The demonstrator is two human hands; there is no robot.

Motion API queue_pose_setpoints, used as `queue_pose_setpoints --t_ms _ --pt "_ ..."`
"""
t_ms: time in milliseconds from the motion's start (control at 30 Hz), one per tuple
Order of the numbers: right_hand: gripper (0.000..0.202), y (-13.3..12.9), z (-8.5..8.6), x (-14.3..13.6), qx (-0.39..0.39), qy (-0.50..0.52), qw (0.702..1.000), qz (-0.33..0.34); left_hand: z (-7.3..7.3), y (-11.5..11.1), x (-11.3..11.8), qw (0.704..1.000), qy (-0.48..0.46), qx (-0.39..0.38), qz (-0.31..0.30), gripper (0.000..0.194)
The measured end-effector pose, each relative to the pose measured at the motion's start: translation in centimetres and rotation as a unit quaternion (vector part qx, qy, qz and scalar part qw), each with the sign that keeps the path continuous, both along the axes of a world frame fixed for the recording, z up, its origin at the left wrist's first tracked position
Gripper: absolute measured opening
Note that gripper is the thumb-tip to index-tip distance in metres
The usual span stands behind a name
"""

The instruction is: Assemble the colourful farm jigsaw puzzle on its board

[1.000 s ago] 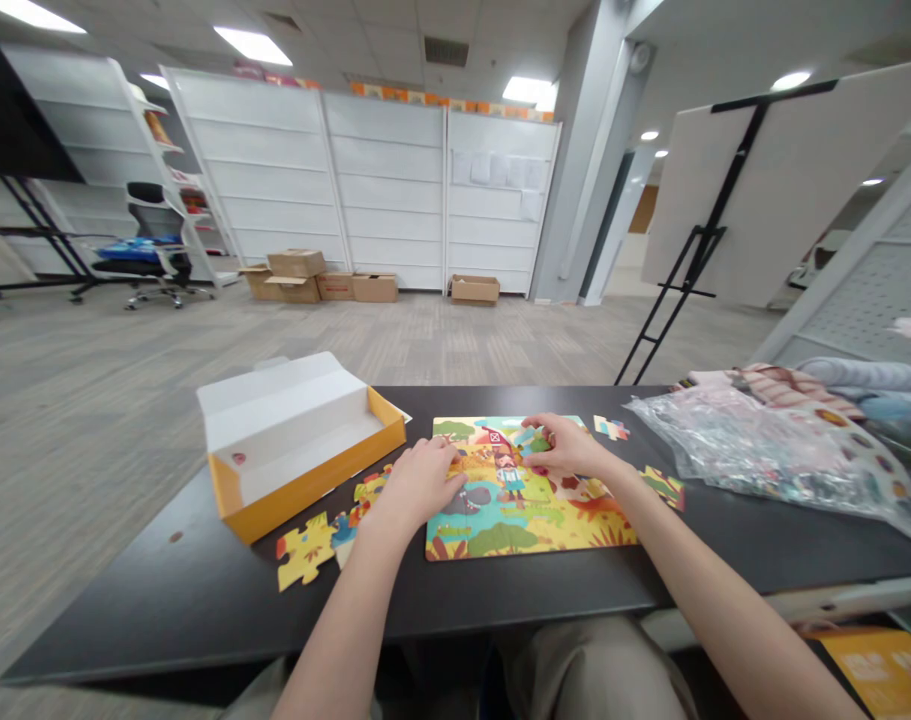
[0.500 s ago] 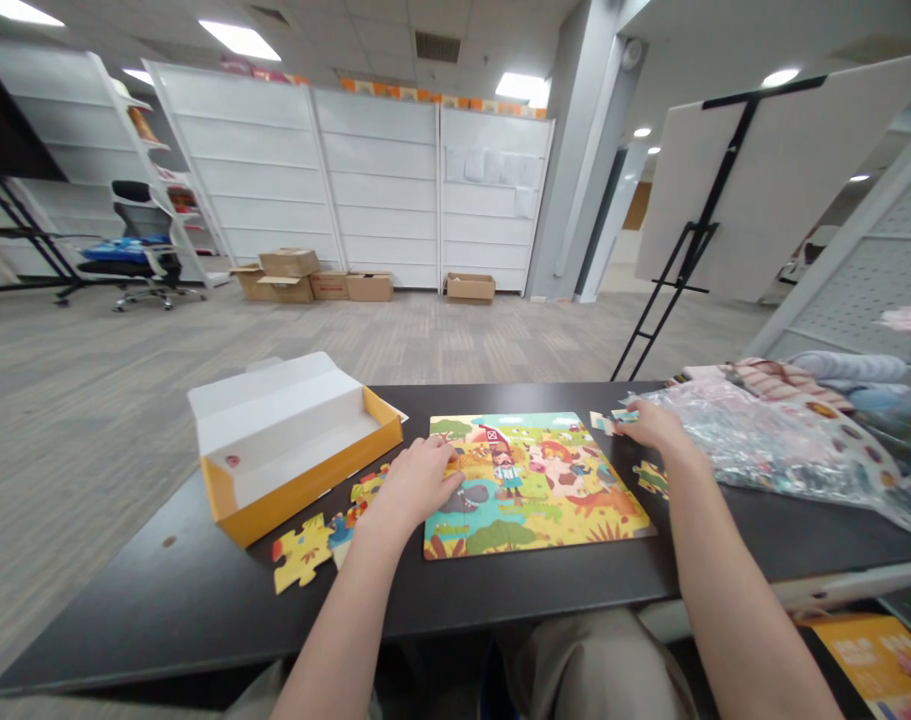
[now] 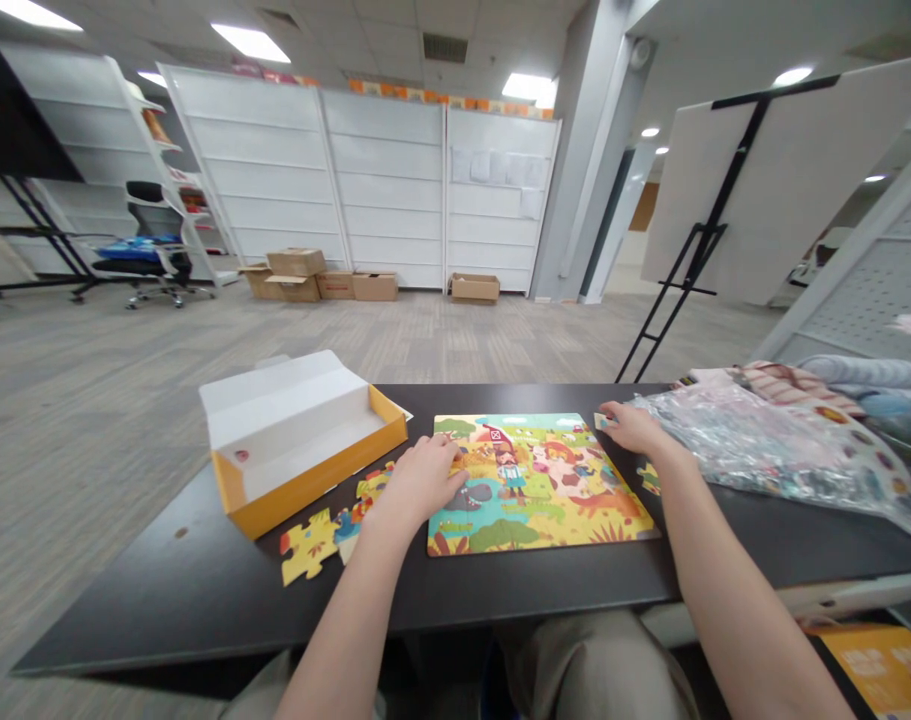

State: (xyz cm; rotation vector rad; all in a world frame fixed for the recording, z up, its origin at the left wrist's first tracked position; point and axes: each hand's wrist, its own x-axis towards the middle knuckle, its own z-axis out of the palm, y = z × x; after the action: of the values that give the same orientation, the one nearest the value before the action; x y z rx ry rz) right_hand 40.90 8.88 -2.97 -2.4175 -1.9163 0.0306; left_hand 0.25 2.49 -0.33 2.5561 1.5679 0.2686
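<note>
Now my half-curled left fingers [image 3: 450,447] are resting on the whole-looking puzzle [image 3: 500,535] mid-desk [image 3: 537,588]; my right fingers [image 3: 612,409] are bending over a far-right piece [image 3: 600,421], grips unclear; other pieces [image 3: 307,547] are lying loose outside.

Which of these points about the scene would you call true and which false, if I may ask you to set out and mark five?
1. The yellow box stands left of the picture board. True.
2. The left hand touches the plastic bag. False: it is at the board's left edge; the plastic bag lies beyond the right hand.
3. Loose puzzle pieces show on both sides of the board, such as the yellow piece on the left. True.
4. The right hand is over the middle of the board. False: it is past the board's right edge.
5. The yellow box is shut. False: its lid is open, with the white inside showing.
</note>
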Motion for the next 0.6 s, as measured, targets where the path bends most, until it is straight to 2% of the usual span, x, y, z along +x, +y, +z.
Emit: queue_pose_setpoints --t_ms 167,367,467,600 --pt "0.048 0.4 0.1 0.5 0.008 0.028 1.000 0.009 -0.3 0.1 -0.1 1.000 -0.002 0.001 -0.001 0.033" --pt "0.037 -0.2 0.6 1.2 -0.039 0.184 0.981 0.048 0.1 -0.1 -0.1 1.000 0.003 -0.003 -0.001 0.032" --pt "0.032 -0.6 1.0 1.2 -0.033 0.235 0.970 0.045 0.3 -0.2 0.0 1.000 0.004 -0.007 0.003 0.031" --pt "0.030 -0.6 1.4 1.4 0.000 0.241 0.970 0.021 0.3 -0.2 0.0 1.000 0.000 -0.008 0.004 0.029"
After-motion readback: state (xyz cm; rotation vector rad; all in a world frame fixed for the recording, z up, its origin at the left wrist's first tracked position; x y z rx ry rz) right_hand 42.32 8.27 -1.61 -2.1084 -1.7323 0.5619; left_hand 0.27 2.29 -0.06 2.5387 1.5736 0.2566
